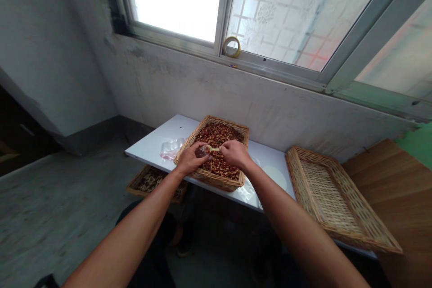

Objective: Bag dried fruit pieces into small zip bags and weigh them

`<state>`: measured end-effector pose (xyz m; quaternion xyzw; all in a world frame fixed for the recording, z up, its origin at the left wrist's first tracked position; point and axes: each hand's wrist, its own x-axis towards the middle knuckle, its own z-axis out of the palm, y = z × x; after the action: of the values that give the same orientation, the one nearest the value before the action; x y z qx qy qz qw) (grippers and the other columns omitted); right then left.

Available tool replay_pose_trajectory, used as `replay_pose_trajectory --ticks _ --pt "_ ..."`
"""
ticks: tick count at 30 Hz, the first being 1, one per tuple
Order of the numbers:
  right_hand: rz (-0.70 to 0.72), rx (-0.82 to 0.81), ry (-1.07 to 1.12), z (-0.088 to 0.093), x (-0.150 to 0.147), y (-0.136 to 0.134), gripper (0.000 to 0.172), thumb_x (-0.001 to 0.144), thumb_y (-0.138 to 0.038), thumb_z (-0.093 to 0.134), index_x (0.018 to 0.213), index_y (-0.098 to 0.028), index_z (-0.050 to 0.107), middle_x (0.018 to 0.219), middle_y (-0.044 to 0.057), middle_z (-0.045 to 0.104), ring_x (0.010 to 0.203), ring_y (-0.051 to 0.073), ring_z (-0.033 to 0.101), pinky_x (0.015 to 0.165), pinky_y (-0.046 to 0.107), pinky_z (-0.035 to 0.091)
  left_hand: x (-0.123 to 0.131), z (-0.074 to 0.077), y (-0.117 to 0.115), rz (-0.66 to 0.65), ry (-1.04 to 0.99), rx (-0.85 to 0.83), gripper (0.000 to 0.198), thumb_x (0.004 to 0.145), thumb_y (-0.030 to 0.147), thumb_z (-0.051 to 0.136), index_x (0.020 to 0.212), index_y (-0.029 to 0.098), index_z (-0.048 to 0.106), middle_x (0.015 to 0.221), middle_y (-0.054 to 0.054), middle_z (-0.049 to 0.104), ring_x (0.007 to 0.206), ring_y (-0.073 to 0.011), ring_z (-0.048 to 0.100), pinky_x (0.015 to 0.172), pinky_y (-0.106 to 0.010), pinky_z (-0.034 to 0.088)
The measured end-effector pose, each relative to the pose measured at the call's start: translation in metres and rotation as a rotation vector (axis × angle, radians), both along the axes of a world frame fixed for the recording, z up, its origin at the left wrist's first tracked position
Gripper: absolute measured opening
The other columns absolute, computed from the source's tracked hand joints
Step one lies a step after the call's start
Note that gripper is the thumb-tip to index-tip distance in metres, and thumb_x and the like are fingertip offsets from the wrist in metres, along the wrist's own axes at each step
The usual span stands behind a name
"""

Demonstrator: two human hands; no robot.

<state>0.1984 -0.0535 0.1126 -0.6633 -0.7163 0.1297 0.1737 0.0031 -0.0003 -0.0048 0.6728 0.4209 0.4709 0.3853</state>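
A wicker basket [246, 137] on the white table is filled with small reddish-brown dried pieces [219, 132]. Over it, my left hand [191, 160] is closed around a small clear plastic bag [204, 149]. My right hand [232, 152] grips the handle of a small pale spoon [213, 149], whose head is at the bag's mouth. Whether the spoon carries anything is too small to tell. More clear plastic bags [172, 147] lie flat on the table left of the basket.
An empty wicker tray [332, 193] rests at the table's right end beside a wooden panel [398, 189]. Below the table's left edge sits another basket [135, 189] with brownish pieces. A tape roll [231, 47] stands on the windowsill. More plastic [246, 191] lies right of the filled basket.
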Motion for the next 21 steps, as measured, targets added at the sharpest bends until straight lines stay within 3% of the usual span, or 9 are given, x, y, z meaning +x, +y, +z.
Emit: replay_pose_trajectory --ticks 4,9,14,17,21 --pt "0.074 0.102 -0.150 0.013 -0.014 -0.007 0.031 0.096 -0.036 0.053 0.090 -0.023 0.080 0.093 0.008 0.075 0.087 0.020 0.064 0.075 0.026 0.040 -0.001 0.000 0.000 -0.003 0.028 -0.001 0.059 0.063 0.045 0.084 0.116 0.022 0.070 0.093 -0.005 0.075 0.082 -0.0235 0.069 0.078 -0.036 0.056" --pt "0.207 0.187 -0.309 0.019 -0.025 -0.013 0.026 0.094 -0.038 0.060 0.099 -0.021 0.078 0.100 0.011 0.072 0.091 0.023 0.065 0.077 0.028 0.042 -0.003 0.002 0.000 -0.014 0.127 0.059 0.057 0.071 0.048 0.077 0.120 0.021 0.068 0.097 -0.005 0.074 0.084 -0.0230 0.068 0.078 -0.034 0.053" --pt "0.250 0.165 -0.280 0.022 -0.026 -0.016 0.025 0.095 -0.037 0.059 0.099 -0.020 0.078 0.101 0.011 0.070 0.095 0.023 0.063 0.082 0.027 0.042 -0.002 0.006 -0.002 -0.001 0.238 0.103 0.051 0.078 0.049 0.070 0.123 0.024 0.064 0.100 -0.002 0.073 0.086 -0.0235 0.067 0.078 -0.033 0.051" --pt "0.181 0.186 -0.193 0.025 -0.017 -0.016 0.031 0.099 -0.037 0.052 0.095 -0.020 0.077 0.101 0.010 0.072 0.094 0.021 0.063 0.082 0.026 0.041 0.000 0.005 -0.001 0.037 0.194 0.083 0.046 0.080 0.050 0.068 0.118 0.023 0.065 0.097 -0.002 0.072 0.084 -0.0223 0.066 0.076 -0.032 0.050" --pt "-0.067 0.147 -0.093 0.017 0.008 -0.012 0.035 0.100 -0.032 0.045 0.094 -0.019 0.077 0.098 0.010 0.075 0.090 0.019 0.063 0.078 0.024 0.039 0.003 0.003 0.002 0.083 0.045 0.070 0.043 0.082 0.053 0.068 0.111 0.021 0.065 0.092 -0.003 0.069 0.083 -0.0201 0.065 0.078 -0.032 0.051"
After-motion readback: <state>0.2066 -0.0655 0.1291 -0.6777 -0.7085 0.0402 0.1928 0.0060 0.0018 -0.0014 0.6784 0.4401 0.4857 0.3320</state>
